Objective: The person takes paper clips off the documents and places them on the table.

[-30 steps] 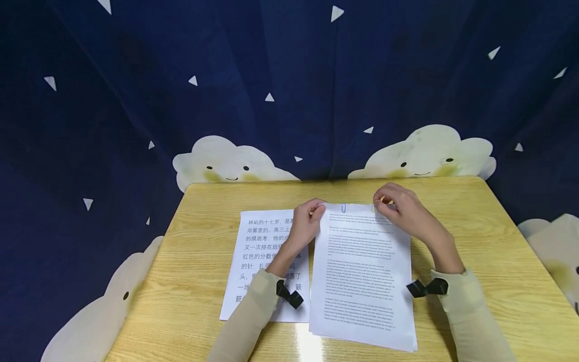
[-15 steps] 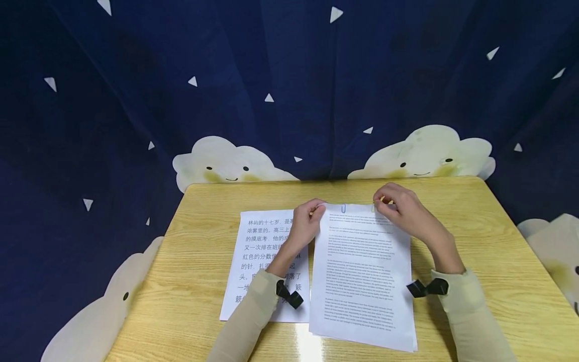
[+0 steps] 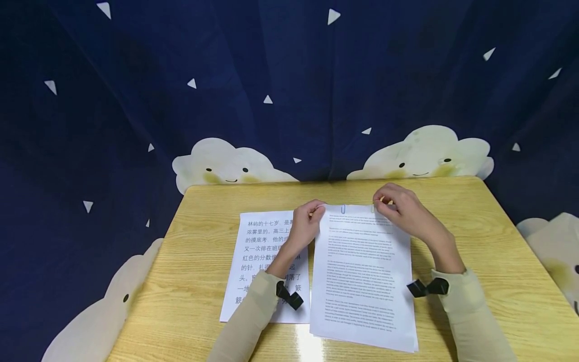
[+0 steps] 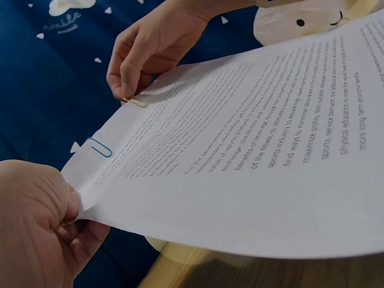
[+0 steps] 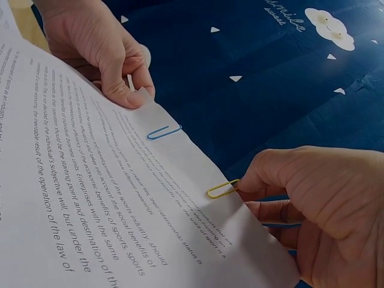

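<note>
The right hand's [image 5: 336, 210] grip is closed on the outer end of a yellow clip [image 5: 221, 188]. That clip crosses the top edge of the printed paper [image 3: 362, 271], its long axis pointing down the page. The left hand [image 3: 306, 223], farther off, pinches the top left corner; a blue clip [image 3: 343, 209] sits between. Another stack [image 3: 249, 251] lies left on the bench [image 3: 479, 226].

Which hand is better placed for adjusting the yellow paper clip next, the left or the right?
Likely the right hand: it pinches the outer end of the yellow paper clip. The left hand holds the printed sheets by their top left corner, beyond the blue paper clip.
</note>
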A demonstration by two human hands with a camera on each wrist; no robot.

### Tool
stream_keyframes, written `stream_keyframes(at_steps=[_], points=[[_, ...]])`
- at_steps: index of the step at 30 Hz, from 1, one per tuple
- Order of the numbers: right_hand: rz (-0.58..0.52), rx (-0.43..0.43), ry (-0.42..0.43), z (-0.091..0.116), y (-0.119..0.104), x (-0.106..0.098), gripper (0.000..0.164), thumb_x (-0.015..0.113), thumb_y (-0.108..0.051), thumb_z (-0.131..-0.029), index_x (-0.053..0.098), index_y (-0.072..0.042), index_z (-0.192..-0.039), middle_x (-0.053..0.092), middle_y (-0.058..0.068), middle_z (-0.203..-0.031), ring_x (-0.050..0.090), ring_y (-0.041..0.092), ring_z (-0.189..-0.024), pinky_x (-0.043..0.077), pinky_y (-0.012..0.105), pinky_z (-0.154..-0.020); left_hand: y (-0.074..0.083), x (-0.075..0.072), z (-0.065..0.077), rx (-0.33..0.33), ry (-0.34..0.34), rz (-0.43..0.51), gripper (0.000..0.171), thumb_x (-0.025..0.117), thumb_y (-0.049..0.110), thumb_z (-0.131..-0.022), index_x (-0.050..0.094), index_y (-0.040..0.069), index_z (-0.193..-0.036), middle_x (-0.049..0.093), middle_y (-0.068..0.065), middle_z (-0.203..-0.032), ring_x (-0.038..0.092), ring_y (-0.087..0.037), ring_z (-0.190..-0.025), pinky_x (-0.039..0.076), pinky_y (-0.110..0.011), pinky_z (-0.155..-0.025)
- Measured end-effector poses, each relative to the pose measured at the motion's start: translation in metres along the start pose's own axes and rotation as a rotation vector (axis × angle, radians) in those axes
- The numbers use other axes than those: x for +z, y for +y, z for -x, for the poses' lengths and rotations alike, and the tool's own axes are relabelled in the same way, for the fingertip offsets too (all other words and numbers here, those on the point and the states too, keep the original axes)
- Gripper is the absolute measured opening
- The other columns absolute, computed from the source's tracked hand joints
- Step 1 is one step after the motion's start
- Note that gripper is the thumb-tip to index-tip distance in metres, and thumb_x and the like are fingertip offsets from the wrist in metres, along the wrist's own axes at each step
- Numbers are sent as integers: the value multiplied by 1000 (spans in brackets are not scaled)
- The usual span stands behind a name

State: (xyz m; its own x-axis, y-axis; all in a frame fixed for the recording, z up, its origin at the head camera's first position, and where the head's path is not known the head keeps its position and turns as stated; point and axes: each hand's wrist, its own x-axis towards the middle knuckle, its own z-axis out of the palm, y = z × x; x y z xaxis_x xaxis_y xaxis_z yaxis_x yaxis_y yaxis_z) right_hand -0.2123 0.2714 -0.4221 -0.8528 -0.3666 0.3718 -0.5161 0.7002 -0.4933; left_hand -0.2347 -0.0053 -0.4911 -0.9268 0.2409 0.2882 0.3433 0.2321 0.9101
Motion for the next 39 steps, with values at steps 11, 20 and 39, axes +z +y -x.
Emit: stream_keyframes(at_steps=[11,20,39], points=[[-11,0,7,1,0,0,8,65,-6,-101,72,-8,-98,68,5,-104,62,21,-90,52,34,-77,-1,1,0,-4,6,-1,21,55,9,-108,75,5,-114,72,-9,-95,57,-10,-62,43,-21,-53],[-20,19,10,1,-1,-3,8,65,-8,-102,72,-7,-99,68,6,-105,62,20,-91,53,32,-75,-3,2,-1,16,-3,6,22,54,10,-109,75,4,-115,72,-11,-96,58,-9,-56,44,-22,-49],[1,39,67,2,3,-16,8,62,-8,-104,70,-6,-103,68,8,-104,62,21,-91,48,24,-73,-4,0,-2,-11,3,18,21,56,10,-108,76,5,-113,72,-11,-94,57,-12,-58,43,-21,-50]])
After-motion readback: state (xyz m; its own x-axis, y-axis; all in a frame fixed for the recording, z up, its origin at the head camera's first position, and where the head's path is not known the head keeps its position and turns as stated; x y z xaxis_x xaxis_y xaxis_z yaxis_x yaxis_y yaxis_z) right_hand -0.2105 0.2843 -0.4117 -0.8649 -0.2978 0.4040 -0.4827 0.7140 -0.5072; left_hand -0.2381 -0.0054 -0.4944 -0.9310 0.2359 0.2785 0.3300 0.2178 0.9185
